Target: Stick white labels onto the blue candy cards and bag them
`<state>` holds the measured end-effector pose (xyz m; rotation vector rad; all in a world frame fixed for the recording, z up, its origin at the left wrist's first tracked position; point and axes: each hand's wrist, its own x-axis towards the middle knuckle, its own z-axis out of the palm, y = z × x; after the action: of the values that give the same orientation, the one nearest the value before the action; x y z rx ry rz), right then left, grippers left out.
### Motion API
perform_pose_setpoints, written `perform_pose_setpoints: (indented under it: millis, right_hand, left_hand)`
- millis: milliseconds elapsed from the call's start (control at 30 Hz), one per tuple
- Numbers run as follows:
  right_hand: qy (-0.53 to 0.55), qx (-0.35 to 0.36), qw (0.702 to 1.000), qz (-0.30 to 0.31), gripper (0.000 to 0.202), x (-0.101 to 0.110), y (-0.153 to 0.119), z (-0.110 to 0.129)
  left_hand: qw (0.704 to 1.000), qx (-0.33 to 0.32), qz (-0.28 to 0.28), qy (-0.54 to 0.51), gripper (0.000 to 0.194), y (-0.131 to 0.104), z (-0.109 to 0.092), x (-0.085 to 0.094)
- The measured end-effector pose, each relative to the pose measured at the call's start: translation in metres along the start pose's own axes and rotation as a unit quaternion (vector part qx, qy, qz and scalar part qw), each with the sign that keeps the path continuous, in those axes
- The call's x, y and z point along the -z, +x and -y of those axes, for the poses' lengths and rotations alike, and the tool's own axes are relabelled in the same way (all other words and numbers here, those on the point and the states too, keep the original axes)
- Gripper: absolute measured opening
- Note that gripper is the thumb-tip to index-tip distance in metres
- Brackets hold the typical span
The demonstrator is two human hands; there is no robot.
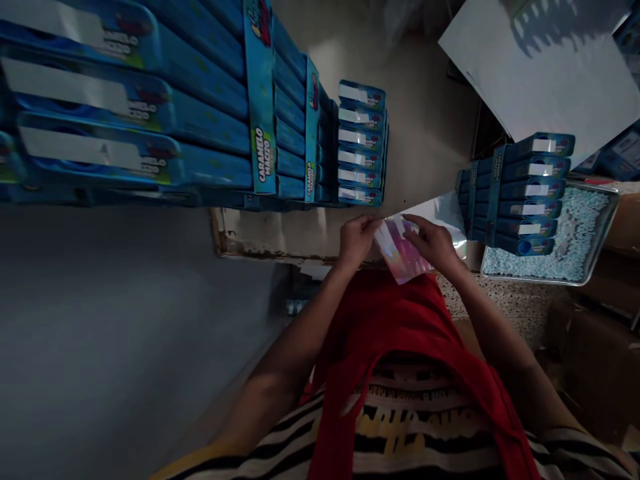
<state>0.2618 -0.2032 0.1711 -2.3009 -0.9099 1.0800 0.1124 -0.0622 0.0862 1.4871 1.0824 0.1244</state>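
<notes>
A shiny, pink-tinted iridescent sheet (400,252) is held up between my two hands, just over the table's front edge. My left hand (357,240) pinches its upper left corner. Fingers of my right hand (434,244) are closed on the sheet's upper right part, with the thumb over its face. Pale strips run across the sheet; what is on them is too small to read. Behind my right hand a larger glossy white sheet (443,212) lies on the table, reaching the blue box stack (517,193) at the right.
Tall stacks of blue boxes (215,127) labelled "Caramelo Macizo" fill the left, beside a shorter stack (361,143). A metal tray (600,260) of small pale-blue pieces sits at the right. White sheets (545,87) lie at upper right, and cardboard boxes (595,360) stand lower right.
</notes>
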Motion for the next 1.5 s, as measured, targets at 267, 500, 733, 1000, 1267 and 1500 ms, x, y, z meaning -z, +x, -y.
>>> perform_pose_setpoints:
  millis: [267,500,733,1000,1267,1500]
  right_hand:
    - [-0.318,0.029,0.943,0.096,0.056,0.000,0.001,0.047]
    - [-0.397,0.038,0.907,0.133,0.052,0.001,-0.011,0.050]
    - [-0.323,0.019,0.941,0.096,0.040,-0.003,-0.017,0.040]
    - [-0.292,0.037,0.955,0.025,0.028,-0.012,-0.008,0.025]
    - [-0.331,0.081,0.940,0.016,0.032,-0.014,0.004,0.022]
    - [-0.348,0.101,0.931,0.033,0.031,-0.012,0.005,0.025]
  left_hand:
    - [0.993,-0.054,-0.011,0.103,0.026,-0.023,-0.033,0.006]
    - [0.974,-0.073,-0.012,0.213,0.021,-0.027,-0.038,0.000]
    - [0.975,-0.073,0.013,0.210,0.021,-0.028,-0.041,0.002]
    - [0.988,-0.068,0.018,0.137,0.019,-0.029,-0.039,0.002]
    - [0.983,-0.077,0.029,0.165,0.023,-0.029,-0.036,0.004]
    - [0.980,-0.086,0.030,0.177,0.023,-0.026,-0.031,0.004]
